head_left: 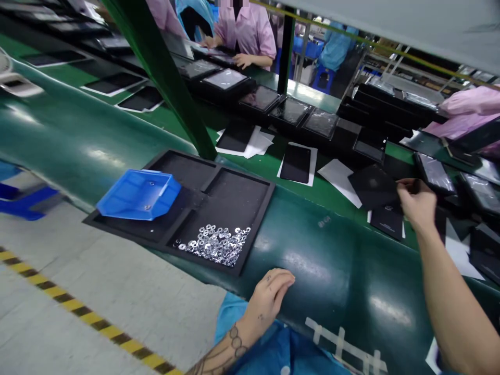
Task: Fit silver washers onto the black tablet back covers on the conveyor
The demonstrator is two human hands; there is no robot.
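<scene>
A black foam tray (pixel 230 195) carries a blue plastic bin (pixel 136 195) tilted across its left compartments, with loose silver washers (pixel 214 245) heaped in its front right compartment — a co-worker in a pink smock (pixel 246 34) stands well beyond it, and yellow-and-black floor tape (pixel 74 307) runs below it.

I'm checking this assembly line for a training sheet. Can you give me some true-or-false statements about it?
The left hand rests on the green conveyor belt: true.
The silver metal washers lie in the blue plastic bin: false, they lie in a black foam tray.
That bin sits on that tray: true.
The right hand touches the bin: false, it is at a flat black panel.
A co-worker in a pink smock is beyond the belt: true.
</scene>
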